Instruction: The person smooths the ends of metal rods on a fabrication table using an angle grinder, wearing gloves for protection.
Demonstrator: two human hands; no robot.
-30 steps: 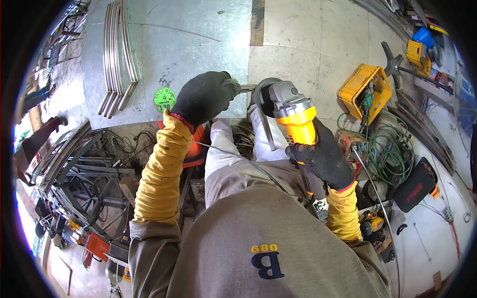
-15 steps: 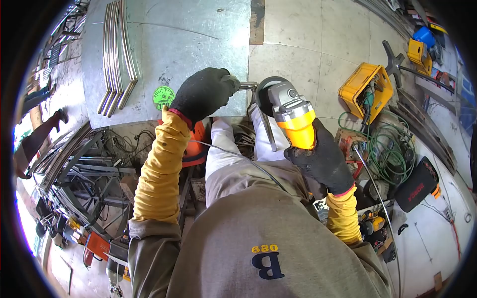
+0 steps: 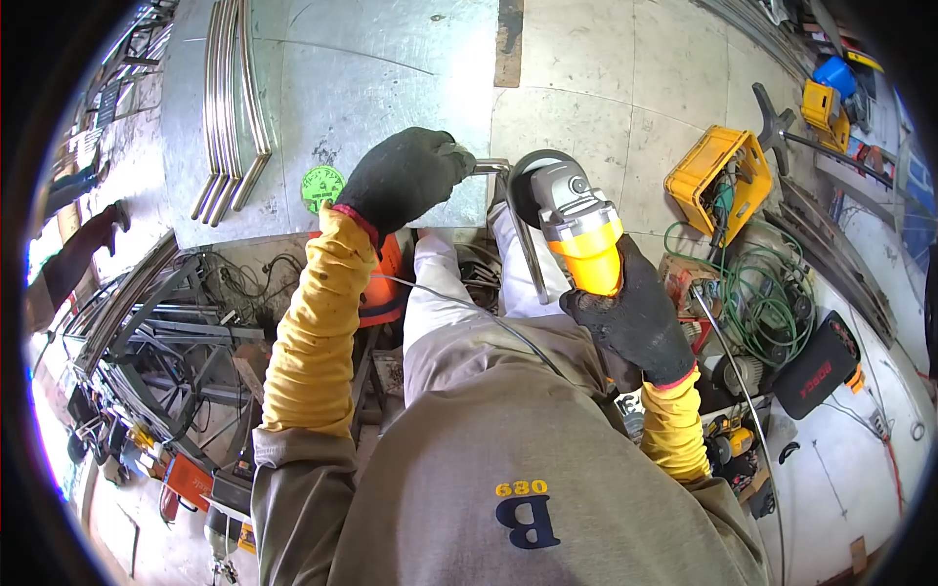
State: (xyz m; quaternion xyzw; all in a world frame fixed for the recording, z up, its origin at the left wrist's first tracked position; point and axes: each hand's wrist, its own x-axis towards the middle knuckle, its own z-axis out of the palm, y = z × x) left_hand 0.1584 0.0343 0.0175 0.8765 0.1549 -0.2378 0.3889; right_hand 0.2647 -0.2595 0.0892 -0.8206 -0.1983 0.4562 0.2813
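My left hand point(image 3: 404, 183), in a black glove, is closed around one end of a bent metal tube point(image 3: 533, 262). From my fist the tube runs right, then turns down toward my lap. In my right hand point(image 3: 640, 322), also gloved in black, is a yellow and grey angle grinder point(image 3: 584, 225), gripped by its yellow body. The grinder's dark disc point(image 3: 528, 188) overlaps the tube right at its bend. Both hands are over my white-trousered legs, at the near edge of a metal sheet point(image 3: 362, 93).
Several bent metal tubes point(image 3: 227, 107) lie on the sheet beside a green round sticker point(image 3: 321, 188). To the right are a yellow crate point(image 3: 696, 186), a tangled green hose point(image 3: 772, 303) and a black case point(image 3: 817, 369). Steel frames point(image 3: 176, 337) stand at left, near another person's leg point(image 3: 78, 256).
The tube's lower end has shifted slightly down and right, and the grinder slightly right. My left hand has risen a little. The other person's leg at left has moved slightly.
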